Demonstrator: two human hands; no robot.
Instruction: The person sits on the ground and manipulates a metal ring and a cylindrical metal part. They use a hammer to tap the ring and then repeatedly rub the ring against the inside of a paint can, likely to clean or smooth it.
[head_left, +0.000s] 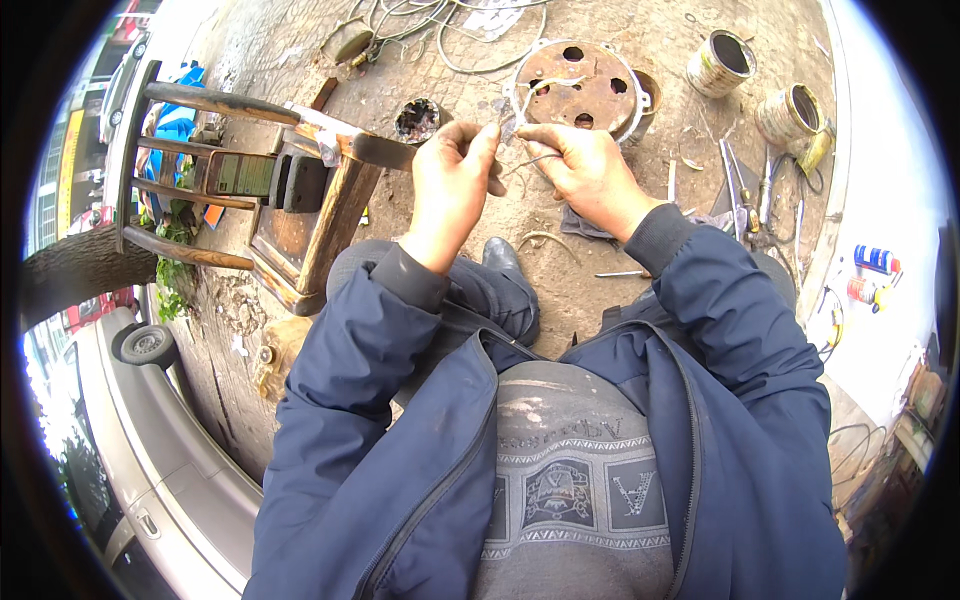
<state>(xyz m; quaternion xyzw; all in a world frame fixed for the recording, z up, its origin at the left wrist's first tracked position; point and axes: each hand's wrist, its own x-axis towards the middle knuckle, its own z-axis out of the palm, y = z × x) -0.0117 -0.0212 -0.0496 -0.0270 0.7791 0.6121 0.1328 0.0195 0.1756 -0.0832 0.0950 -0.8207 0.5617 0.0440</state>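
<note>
tree trunk: brown (85, 272), at the far left edge.
parked vehicle: grey-beige body (185, 480), lower left, 1 wheel in view near the trunk.
wooden frame: dark, worn rails (195, 258); black blocks (298, 183) sit at it; upright or tipped, i cannot tell.
jug: yellowish, clouded (285, 350), just below the frame.
small tin: dark inside (418, 120), above the left wrist.
left hand: bare (445, 185), fingers curled, thumb brought up near the forefinger; whether anything is pinched there, i cannot tell.
cable: grey loops (445, 40) on the ground, top middle.
boot: dark (503, 258), below the hands.
thin wire: dark, slightly bent (530, 161), in the gap between the 2 hands, running in under the right fingers.
round metal plate: rusty, 4 dark holes in view (572, 90), just beyond the fingertips; a pale strand (553, 82) lies across it.
right hand: bare (590, 180), thumb and fingers drawn in narrow, holding the thin wire.
screwdriver-like tool: slim (620, 273), on the ground below the right wrist.
hand tools: a loose group (738, 190), right of the right hand.
2 cans: open, stained, 1 higher (722, 63) and 1 lower (788, 117).
2 small containers: blue-and-red (877, 260) and red (863, 290), far right.
</note>
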